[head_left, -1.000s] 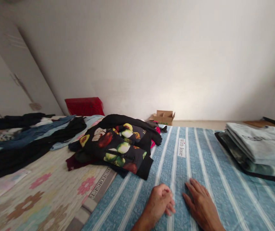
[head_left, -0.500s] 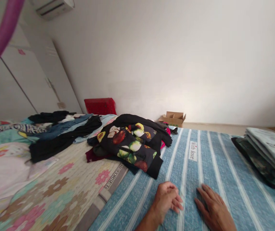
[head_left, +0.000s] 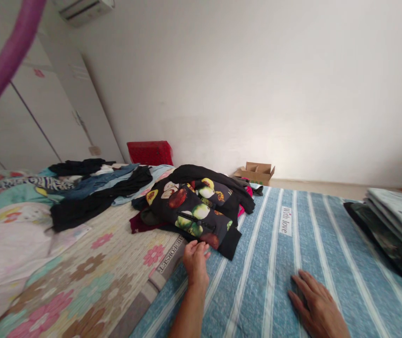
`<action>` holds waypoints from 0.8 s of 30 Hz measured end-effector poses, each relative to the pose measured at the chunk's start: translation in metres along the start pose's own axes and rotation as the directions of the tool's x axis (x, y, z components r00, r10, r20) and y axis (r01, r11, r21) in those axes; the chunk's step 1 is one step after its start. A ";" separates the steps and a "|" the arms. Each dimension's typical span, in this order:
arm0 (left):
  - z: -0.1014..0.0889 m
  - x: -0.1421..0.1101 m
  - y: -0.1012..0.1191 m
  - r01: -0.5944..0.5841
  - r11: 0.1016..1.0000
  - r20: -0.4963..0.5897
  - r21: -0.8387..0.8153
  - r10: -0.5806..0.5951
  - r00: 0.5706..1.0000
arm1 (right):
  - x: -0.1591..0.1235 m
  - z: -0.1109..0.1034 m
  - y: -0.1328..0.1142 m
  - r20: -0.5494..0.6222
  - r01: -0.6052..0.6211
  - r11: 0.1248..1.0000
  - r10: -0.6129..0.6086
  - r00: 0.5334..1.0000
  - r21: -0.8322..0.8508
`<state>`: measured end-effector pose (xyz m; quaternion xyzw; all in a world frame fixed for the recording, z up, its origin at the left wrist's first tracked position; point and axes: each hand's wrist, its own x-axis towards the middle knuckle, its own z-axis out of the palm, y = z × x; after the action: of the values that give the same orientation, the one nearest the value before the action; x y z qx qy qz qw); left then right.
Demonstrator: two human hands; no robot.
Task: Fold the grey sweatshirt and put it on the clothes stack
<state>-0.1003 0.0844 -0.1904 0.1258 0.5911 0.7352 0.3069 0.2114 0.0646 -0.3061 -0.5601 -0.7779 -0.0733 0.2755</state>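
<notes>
My left hand point(head_left: 196, 260) is at the near edge of a black garment with a fruit print point(head_left: 197, 211). Its fingers are slightly bent and hold nothing that I can see; whether the fingertips touch the cloth I cannot tell. The garment has a wide black cuff or band point(head_left: 230, 243) and lies on a heap of clothes, with a maroon piece point(head_left: 139, 224) showing beneath. My right hand point(head_left: 315, 303) lies palm down with spread fingers on the blue striped bedding point(head_left: 253, 291).
Folded clothes point(head_left: 398, 211) are stacked at the right. To the left, black clothing point(head_left: 77, 211), jeans and a pale pink piece point(head_left: 14, 244) lie on flowered bedding point(head_left: 91, 281). Beyond the bed are a red case point(head_left: 149, 152) and a cardboard box point(head_left: 257, 172).
My left hand has moved left and forward, from the striped bedding to the fruit-print garment's edge. My right hand has stayed almost in place. The view has shifted slightly.
</notes>
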 end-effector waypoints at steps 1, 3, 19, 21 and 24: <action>-0.001 0.003 0.001 -0.001 1.000 -0.019 -0.013 0.001 1.000 | 0.000 0.000 0.000 0.004 0.001 1.000 -0.001 1.000 -0.001; -0.002 0.007 0.001 0.004 1.000 -0.032 -0.031 -0.005 0.999 | -0.001 0.000 0.001 0.008 0.002 1.000 -0.002 1.000 -0.006; 0.002 0.021 0.000 0.078 0.974 0.159 -0.214 -0.044 0.986 | 0.001 -0.005 -0.002 0.024 -0.013 1.000 0.013 1.000 -0.012; 0.003 0.023 0.003 0.083 0.979 0.183 -0.185 -0.048 0.982 | 0.001 -0.005 -0.002 0.012 -0.010 1.000 0.010 1.000 -0.010; 0.007 0.030 0.007 0.081 0.992 0.164 -0.101 -0.064 0.984 | 0.001 -0.003 -0.002 0.008 -0.001 1.000 0.001 1.000 -0.014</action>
<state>-0.1215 0.1069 -0.1871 0.1460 0.5283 0.7418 0.3864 0.2109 0.0633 -0.3026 -0.5628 -0.7781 -0.0764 0.2684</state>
